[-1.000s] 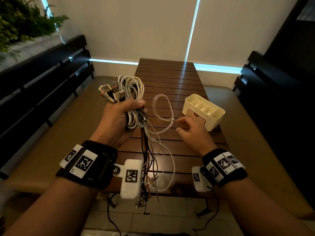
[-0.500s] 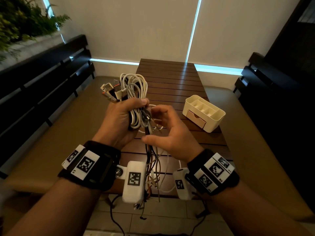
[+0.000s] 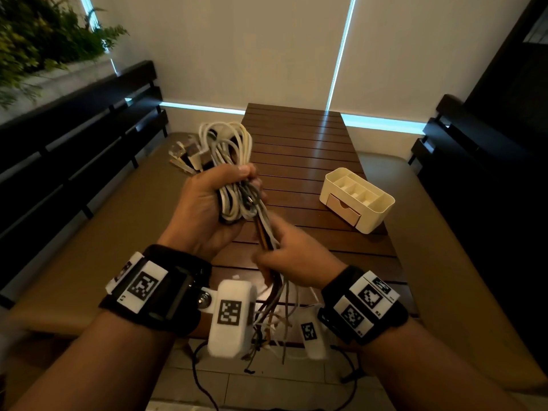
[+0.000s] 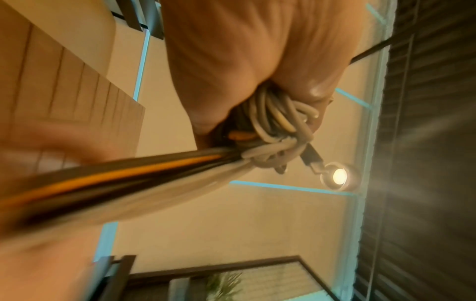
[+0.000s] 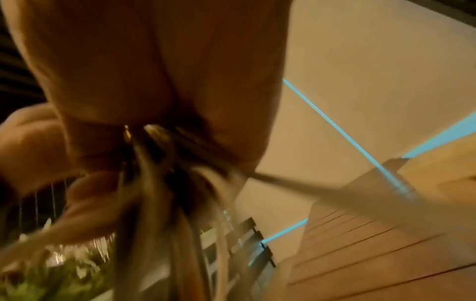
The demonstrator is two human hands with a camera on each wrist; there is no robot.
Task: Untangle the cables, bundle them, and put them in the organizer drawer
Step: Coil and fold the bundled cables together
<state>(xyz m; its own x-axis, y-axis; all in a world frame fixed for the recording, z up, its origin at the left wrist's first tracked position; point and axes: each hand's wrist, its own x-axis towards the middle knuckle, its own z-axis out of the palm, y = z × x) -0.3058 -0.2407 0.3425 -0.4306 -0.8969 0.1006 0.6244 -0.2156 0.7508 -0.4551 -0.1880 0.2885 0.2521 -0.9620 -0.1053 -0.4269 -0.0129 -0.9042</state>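
Observation:
My left hand (image 3: 213, 200) grips a bundle of looped white cables (image 3: 228, 149) held above the near end of the wooden table (image 3: 299, 149); plug ends (image 3: 185, 157) stick out to its left. In the left wrist view the cable loops (image 4: 273, 120) sit inside the curled fingers. Below it, my right hand (image 3: 284, 256) holds the gathered hanging strands (image 3: 265, 235), white, dark and orange, and their loose ends (image 3: 275, 315) dangle under it. The right wrist view is blurred but shows those strands (image 5: 165, 183) running from the closed palm. The cream organizer (image 3: 357, 198) stands on the table's right side, its drawer (image 3: 344, 207) closed.
Tan cushioned benches (image 3: 103, 232) with dark slatted backs (image 3: 74, 137) flank the table on both sides. Plants (image 3: 44, 40) fill the upper left corner. Tiled floor (image 3: 267, 387) lies below my wrists, with thin black wrist-camera cords hanging over it.
My right hand came from the organizer side to the bundle, then slid down and closed round the hanging strands. The loose white loop it held out a second ago is gone into the bundle.

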